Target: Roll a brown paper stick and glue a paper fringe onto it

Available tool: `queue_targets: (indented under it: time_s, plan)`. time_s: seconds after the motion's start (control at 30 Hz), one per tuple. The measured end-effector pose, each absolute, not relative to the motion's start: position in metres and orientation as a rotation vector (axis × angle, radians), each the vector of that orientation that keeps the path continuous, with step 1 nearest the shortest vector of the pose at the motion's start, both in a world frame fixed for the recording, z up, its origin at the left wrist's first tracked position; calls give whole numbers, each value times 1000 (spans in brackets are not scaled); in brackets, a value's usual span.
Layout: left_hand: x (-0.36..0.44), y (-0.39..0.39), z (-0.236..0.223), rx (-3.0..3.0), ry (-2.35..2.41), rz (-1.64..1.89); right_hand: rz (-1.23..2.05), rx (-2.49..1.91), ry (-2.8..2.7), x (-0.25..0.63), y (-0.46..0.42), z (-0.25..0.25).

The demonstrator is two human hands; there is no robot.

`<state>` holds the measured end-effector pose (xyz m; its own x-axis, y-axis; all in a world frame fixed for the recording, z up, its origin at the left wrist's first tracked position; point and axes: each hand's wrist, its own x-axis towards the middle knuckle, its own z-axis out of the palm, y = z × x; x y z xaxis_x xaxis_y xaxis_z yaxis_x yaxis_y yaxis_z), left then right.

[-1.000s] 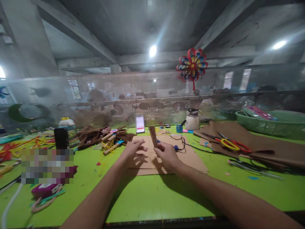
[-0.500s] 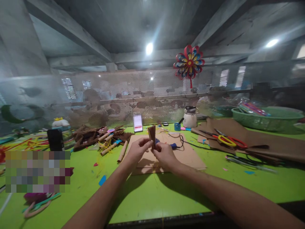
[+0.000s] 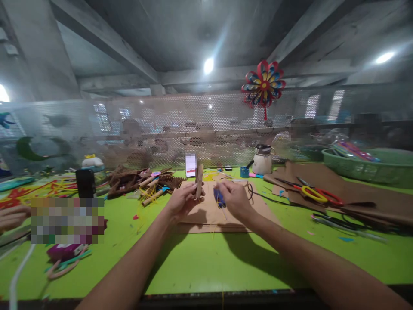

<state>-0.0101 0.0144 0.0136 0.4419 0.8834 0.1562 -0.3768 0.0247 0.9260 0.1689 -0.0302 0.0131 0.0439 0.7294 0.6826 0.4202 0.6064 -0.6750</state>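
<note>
A folded, pleated piece of brown paper (image 3: 199, 183) stands nearly upright, pinched in the fingers of my left hand (image 3: 183, 201). To its right, my right hand (image 3: 235, 199) is closed, its fingers curled together in front of a blue tool with a black cord (image 3: 218, 196). Whether those fingers grip the tool or something thin is hidden. Under both hands lies a brown cardboard sheet (image 3: 206, 227) on the green table.
Brown paper rolls (image 3: 153, 198) lie left, near a dark phone (image 3: 85, 183). Another person's hand (image 3: 13, 217) is at the far left. Scissors (image 3: 312, 193) rest on brown paper (image 3: 355, 185) at right, before a green basket (image 3: 364, 165). A lit phone (image 3: 190, 167) stands behind.
My hands have come apart: the left keeps the pleated paper, the right has let go of it and moved right, closing over the blue tool. Another person's hand has appeared at left.
</note>
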Motion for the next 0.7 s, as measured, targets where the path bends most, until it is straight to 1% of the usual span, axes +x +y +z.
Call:
queue_targets:
  time_s: [0.17,0.37,0.7]
  plan:
    - [-2,8,12,1179,486,961,235,-1042,-1395,196,-9,23]
    - [7,4,5,1278,521,872,552,-933,-1496,194,-6,22]
    - [10,0,5,1366,566,724,899,-832,-1462,191,-6,15]
